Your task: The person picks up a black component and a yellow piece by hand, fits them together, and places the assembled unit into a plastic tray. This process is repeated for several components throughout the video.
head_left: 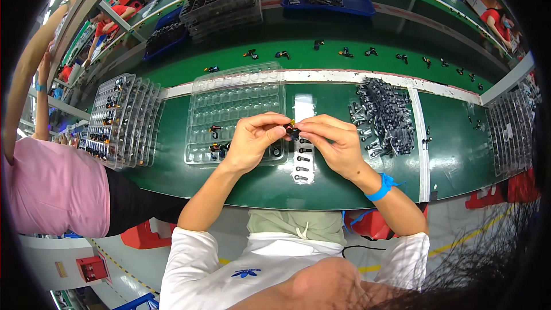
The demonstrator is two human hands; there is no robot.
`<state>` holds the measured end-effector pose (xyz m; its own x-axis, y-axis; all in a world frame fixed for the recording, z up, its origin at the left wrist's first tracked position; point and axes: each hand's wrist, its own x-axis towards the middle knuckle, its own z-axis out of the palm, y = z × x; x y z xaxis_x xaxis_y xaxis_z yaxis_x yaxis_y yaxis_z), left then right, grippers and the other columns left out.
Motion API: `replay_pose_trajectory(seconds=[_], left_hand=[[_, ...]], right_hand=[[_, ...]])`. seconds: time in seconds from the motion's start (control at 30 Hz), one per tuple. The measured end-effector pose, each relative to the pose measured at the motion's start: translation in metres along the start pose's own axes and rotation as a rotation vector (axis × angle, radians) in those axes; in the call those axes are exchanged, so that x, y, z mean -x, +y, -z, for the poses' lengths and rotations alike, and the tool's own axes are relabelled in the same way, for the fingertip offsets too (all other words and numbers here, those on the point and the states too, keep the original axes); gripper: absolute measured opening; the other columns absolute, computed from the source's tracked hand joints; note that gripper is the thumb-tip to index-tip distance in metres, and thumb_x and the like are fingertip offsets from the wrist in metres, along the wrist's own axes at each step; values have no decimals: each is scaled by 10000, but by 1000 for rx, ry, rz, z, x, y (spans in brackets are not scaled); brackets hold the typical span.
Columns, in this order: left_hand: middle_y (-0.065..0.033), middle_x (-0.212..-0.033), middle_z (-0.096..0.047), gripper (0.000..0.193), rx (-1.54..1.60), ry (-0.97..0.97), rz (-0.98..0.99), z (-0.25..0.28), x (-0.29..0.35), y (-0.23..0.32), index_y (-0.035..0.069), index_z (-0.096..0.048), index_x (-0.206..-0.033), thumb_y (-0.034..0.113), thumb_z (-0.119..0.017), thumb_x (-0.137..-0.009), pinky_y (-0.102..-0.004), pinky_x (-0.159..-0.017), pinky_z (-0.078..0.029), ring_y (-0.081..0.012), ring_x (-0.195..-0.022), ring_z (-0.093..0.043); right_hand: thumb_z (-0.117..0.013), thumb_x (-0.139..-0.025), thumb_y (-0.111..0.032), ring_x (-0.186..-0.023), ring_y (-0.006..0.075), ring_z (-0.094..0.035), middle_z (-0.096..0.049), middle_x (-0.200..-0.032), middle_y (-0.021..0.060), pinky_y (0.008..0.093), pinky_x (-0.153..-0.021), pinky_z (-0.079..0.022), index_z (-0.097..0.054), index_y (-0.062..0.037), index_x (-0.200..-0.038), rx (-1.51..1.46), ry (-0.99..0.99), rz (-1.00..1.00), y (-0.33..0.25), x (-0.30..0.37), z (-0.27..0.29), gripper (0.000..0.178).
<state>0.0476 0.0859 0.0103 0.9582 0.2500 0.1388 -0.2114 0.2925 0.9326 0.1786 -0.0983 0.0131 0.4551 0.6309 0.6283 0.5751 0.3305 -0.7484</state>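
Observation:
Between the fingertips of both hands is a small black part with a yellow tip [291, 129], partly hidden by the fingers. My left hand [253, 139] pinches it from the left, and my right hand [334, 140] from the right. Below them a white strip [303, 106] lies on the green table, with several small black key-shaped parts [302, 159] in a row on it. Left of my hands sits a clear plastic tray [221, 100] with rows of pockets; a few small black parts [216, 148] rest in its near pockets. A heap of black parts [381, 117] lies to the right.
Beyond a white rail [327, 76], small black parts [345, 52] sit spaced along a green belt. Farther back are stacked clear trays [221, 6] and a blue tray [353, 7]. More trays stand at the left [123, 117] and right [508, 132]. A person in pink [60, 186] stands at left.

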Motion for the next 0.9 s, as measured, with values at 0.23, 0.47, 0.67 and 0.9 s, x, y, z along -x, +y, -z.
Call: replay_pose_trajectory(seconds=[0.23,0.47,0.67,0.9], left_hand=[[-129,-1191,-657,193,-90,-18,-59,1,5,2,-55,-708,-1162,-21,-663,-977,-337,-938,-579,-203,-1026,-677],[-138,-1201,-644,237,-213,16,-196,-8,6,-4,-44,-723,-1133,-90,-726,-900,-326,-944,-587,-192,-1059,-666],[-146,-1146,-661,249,-438,90,-379,-19,7,-5,-49,-731,-1044,-164,-747,-825,-335,-927,-565,-218,-1058,-667],[-152,-1047,-731,215,-738,161,-548,-27,9,-2,-44,-752,-1001,-130,-769,-805,-318,-838,-582,-226,-938,-717]], right_hand=[[-762,-875,10,-804,219,-723,-753,-964,127,308,-677,-567,-769,1,-1057,19,-21,-33,-4,0,0,183],[-763,-878,5,-822,211,-724,-745,-976,124,298,-683,-568,-766,2,-1043,83,-39,1,-6,2,1,165],[-741,-879,35,-875,216,-728,-745,-971,132,301,-767,-574,-749,39,-1033,-62,-38,-218,-10,0,0,155],[-734,-873,45,-797,257,-706,-730,-929,143,335,-677,-559,-740,34,-1053,116,-78,-1,-9,1,-1,180]])
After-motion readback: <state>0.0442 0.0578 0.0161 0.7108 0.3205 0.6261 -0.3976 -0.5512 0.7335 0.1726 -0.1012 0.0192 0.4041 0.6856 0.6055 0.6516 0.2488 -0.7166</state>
